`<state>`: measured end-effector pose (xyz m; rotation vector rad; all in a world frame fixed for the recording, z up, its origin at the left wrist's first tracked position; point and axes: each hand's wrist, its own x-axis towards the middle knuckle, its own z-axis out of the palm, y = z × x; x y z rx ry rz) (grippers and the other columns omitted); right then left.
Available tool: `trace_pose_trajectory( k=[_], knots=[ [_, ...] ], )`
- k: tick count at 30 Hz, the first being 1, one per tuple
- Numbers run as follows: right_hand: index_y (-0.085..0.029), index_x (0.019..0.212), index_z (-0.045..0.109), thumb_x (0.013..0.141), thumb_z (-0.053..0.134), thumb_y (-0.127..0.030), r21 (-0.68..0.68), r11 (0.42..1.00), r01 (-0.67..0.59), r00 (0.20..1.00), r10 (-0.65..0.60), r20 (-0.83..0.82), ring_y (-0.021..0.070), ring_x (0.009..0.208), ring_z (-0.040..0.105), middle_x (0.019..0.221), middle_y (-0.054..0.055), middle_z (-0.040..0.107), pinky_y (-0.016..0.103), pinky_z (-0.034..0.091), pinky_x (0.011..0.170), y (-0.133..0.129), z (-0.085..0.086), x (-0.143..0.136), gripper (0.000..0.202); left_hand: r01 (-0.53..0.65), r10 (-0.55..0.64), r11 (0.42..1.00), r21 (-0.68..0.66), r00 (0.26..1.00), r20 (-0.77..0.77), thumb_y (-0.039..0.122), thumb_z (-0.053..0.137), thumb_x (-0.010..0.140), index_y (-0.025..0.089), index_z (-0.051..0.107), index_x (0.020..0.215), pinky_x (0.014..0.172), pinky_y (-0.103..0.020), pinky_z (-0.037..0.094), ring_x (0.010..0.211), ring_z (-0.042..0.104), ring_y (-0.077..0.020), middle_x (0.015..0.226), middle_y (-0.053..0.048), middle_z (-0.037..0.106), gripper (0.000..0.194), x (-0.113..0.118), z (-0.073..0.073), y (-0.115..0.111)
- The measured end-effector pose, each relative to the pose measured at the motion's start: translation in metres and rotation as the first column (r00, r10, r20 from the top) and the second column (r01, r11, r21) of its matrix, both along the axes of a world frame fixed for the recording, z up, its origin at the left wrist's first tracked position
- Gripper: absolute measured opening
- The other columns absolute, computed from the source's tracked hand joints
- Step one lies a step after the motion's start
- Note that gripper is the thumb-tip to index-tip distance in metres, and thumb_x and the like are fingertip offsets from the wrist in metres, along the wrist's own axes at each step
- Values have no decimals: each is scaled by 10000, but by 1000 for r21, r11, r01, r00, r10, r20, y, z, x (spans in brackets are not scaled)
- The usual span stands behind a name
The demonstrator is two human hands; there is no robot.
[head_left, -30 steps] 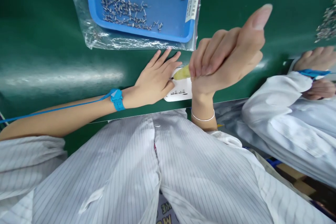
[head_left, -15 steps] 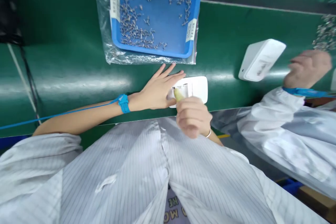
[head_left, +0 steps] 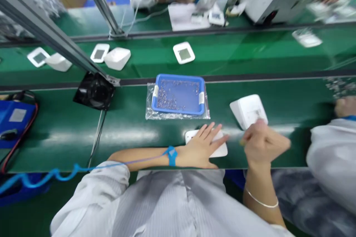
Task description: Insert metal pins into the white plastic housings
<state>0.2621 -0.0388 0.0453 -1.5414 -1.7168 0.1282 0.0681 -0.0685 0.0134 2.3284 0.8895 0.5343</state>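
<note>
My left hand (head_left: 201, 146) lies flat, fingers spread, over a white plastic housing (head_left: 221, 151) at the table's front edge. It covers the housing's middle, and a blue wrist strap with a coiled cord circles that wrist. To its right, my right hand (head_left: 265, 142) is raised and closed in a fist. A small yellow end of a tool (head_left: 242, 142) sticks out on the fist's left side; blur and the fingers hide its kind. Just behind the fist stands a white wedge-shaped housing (head_left: 249, 109), partly covered by it; I cannot tell whether they touch.
A blue tray (head_left: 179, 111) of small metal parts rests on a clear plastic bag (head_left: 150, 109). A black fan-like device (head_left: 96, 90) stands left, below a metal post (head_left: 66, 52). White units (head_left: 184, 52) sit on the green strip behind. A co-worker's hand (head_left: 345, 106) is far right.
My view has tilted up and widened. My right hand has left the white housing, moving right with the yellow tool. My left hand now lies further across the housing.
</note>
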Motion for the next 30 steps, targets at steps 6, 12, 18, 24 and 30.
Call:
trace_pose_trajectory(
  k=[6, 12, 18, 24, 30],
  knots=[
    [-209, 519, 505, 1068, 439, -276, 132, 988, -84, 995, 90, -41, 91, 410, 478, 448, -33, 501, 261, 345, 499, -9, -11, 1, 556, -152, 203, 937, -316, 970, 135, 337, 866, 617, 314, 270, 1566, 1102, -556, 441, 1316, 489, -375, 1492, -150, 381, 1121, -35, 11, 14],
    [-212, 554, 484, 1023, 468, -130, 228, 802, -553, 793, 421, 440, 112, 450, 438, 494, -34, 467, 319, 255, 507, -24, -46, -46, 476, -638, 648, 707, -306, 409, 642, 428, 895, 674, 321, 249, 1519, 1084, -424, 496, 1285, 538, -292, 1446, -97, 426, 1069, -119, 44, 124],
    [-215, 570, 537, 1075, 365, -207, 98, 804, -587, 718, 461, 522, 141, 418, 501, 483, -23, 511, 354, 213, 507, -16, -63, -75, 534, -949, 917, -73, -307, -185, 355, 210, 759, 865, 138, 151, 1515, 1124, -439, 459, 1339, 480, -279, 1465, -230, 292, 893, -168, 31, 261],
    [-210, 580, 551, 1065, 389, -212, 37, 831, -556, 717, 456, 528, 149, 438, 547, 501, -13, 547, 343, 225, 519, -19, -62, -72, 511, -980, 985, -32, -196, -65, 162, 206, 671, 935, 152, 302, 1504, 1140, -606, 377, 1333, 463, -313, 1510, -184, 340, 680, -172, 16, 277],
    [-210, 582, 547, 1052, 432, -235, 7, 853, -522, 717, 434, 545, 148, 441, 550, 507, -12, 557, 334, 222, 520, -20, -65, -75, 484, -874, 853, 485, 25, 479, 205, 198, 817, 813, 172, 504, 1353, 1190, -428, 352, 1373, 417, -258, 1440, -137, 399, 625, -148, 11, 207]
  ],
)
